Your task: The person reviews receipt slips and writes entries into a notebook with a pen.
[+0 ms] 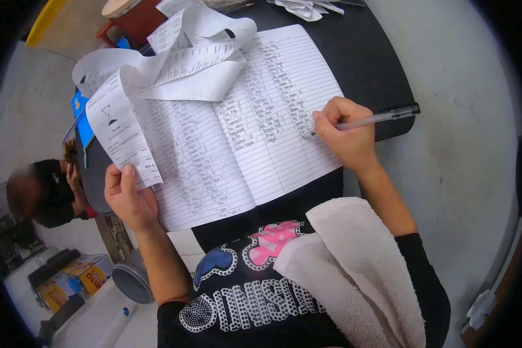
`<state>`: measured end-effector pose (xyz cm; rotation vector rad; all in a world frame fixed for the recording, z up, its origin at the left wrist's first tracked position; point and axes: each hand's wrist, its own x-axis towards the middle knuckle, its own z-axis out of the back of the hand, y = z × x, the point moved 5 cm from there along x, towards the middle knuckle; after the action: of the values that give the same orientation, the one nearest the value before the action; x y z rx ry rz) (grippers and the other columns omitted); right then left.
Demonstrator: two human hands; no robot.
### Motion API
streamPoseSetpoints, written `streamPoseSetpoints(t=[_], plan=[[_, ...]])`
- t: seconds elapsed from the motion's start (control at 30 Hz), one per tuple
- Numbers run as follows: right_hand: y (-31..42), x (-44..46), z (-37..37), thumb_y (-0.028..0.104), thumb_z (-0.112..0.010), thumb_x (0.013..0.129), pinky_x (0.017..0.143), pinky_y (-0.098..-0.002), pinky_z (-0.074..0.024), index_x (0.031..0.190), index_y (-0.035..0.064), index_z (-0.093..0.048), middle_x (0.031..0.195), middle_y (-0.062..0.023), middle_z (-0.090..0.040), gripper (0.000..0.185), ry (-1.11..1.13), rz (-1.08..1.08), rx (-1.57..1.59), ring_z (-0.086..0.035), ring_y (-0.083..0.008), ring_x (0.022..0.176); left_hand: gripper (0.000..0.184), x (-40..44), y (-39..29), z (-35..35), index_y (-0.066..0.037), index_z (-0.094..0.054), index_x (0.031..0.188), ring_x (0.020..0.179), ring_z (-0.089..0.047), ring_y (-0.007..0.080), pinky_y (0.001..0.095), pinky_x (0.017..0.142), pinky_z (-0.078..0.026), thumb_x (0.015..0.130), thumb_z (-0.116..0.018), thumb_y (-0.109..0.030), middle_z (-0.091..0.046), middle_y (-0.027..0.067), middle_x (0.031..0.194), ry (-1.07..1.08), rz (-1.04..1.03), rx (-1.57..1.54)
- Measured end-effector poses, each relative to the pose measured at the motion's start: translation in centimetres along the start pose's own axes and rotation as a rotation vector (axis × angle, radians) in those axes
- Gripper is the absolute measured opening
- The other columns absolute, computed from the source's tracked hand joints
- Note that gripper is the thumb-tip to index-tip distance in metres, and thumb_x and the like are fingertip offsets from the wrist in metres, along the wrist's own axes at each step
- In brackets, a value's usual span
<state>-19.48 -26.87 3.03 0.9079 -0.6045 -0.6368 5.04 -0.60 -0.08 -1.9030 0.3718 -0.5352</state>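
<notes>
A long curled paper receipt [122, 124] lies over the upper left of an open lined notebook [284, 168]. Its lower end is pinched between the thumb and fingers of my left hand [130, 194], beside the notebook's left edge. Handwritten columns fill the left page and much of the right one. My right hand [348, 130] is closed around a clear pen [383, 116], its tip at the writing in the right page's last column. The pen's back end points right, past the table edge.
The dark table [383, 75] has a rounded right edge. At the back stand a red-brown mug [136, 23] and a yellow-rimmed container [64, 29], with loose paper slips [307, 7] farther right. Another person [46, 191] is at the far left. A grey bin [132, 281] stands lower left.
</notes>
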Motion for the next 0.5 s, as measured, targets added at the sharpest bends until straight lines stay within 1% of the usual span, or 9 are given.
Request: streamPoseSetpoints(t=[0.47,0.5], plan=[[0.01,0.01,-0.33,0.003,-0.063,0.070,0.042,-0.0255,-0.0301,0.055,0.0026,-0.044,0.049,-0.0036,-0.045,0.024,0.026,0.048,-0.017,-0.038,-0.0079,0.045,0.008,0.00,-0.03,-0.02,0.004,-0.054,0.090,0.084,-0.058,0.0146,0.0274,0.081,-0.045,0.084,-0.053,-0.002,-0.061,0.0125,0.093,-0.011,-0.001,0.006],[-0.06,0.02,-0.33,0.003,-0.063,0.070,0.042,-0.0255,-0.0301,0.055,0.0026,-0.044,0.049,-0.0037,-0.045,0.024,0.027,0.051,-0.015,-0.038,-0.0079,0.044,0.009,0.02,-0.06,-0.02,0.003,-0.054,0.091,0.081,-0.059,0.0151,0.0278,0.077,-0.048,0.084,-0.052,-0.002,-0.061,0.0125,0.091,-0.018,-0.015,0.021]])
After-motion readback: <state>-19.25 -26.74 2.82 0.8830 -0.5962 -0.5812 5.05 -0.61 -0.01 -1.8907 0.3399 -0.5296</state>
